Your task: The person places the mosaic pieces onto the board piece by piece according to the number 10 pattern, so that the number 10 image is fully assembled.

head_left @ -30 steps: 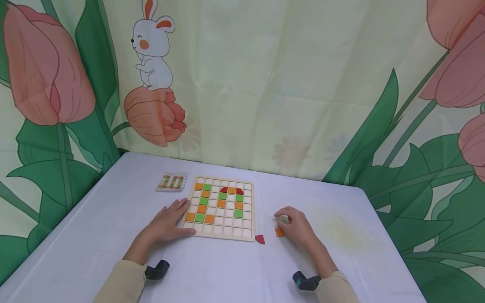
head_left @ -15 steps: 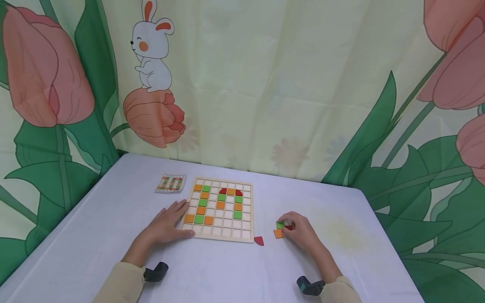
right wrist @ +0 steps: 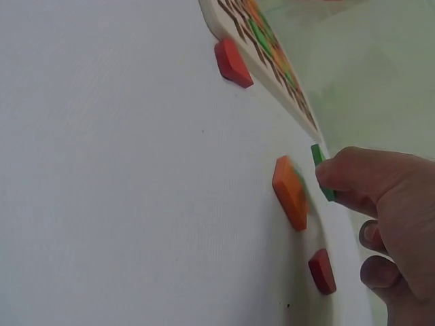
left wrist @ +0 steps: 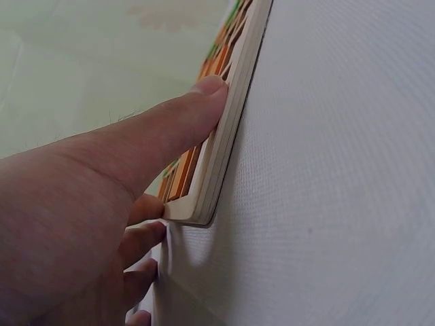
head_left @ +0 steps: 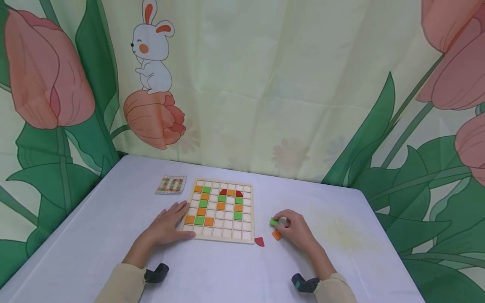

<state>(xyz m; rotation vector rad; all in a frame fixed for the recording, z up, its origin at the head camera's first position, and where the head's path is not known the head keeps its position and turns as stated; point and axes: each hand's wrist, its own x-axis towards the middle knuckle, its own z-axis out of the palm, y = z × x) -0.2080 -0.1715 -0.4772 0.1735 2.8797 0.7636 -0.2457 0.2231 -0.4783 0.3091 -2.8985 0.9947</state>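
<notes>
My right hand (head_left: 295,229) pinches a green square tile (right wrist: 317,155) between thumb and finger, right of the board. An orange square tile (head_left: 277,235) lies just below it on the cloth. A red piece (right wrist: 322,272) lies by the curled lower fingers, mostly covered by the hand in the head view. My left hand (head_left: 166,225) rests at the left side of the wooden grid board (head_left: 227,233), fingers extended along its edge. Its thumb (left wrist: 204,95) presses on the board's near rim. Orange, green and red pieces fill some of the grid's cells.
A red quarter-circle piece (head_left: 259,241) sits at the board's near right corner. Behind and left of the board lies a small pattern card (head_left: 171,185) with a coloured grid. The table has a white cloth (head_left: 212,273), and a printed curtain (head_left: 242,84) hangs behind it.
My right hand has taken hold of the green tile and shifted it slightly left. The orange tile has turned a little. My left hand stays in place on the board.
</notes>
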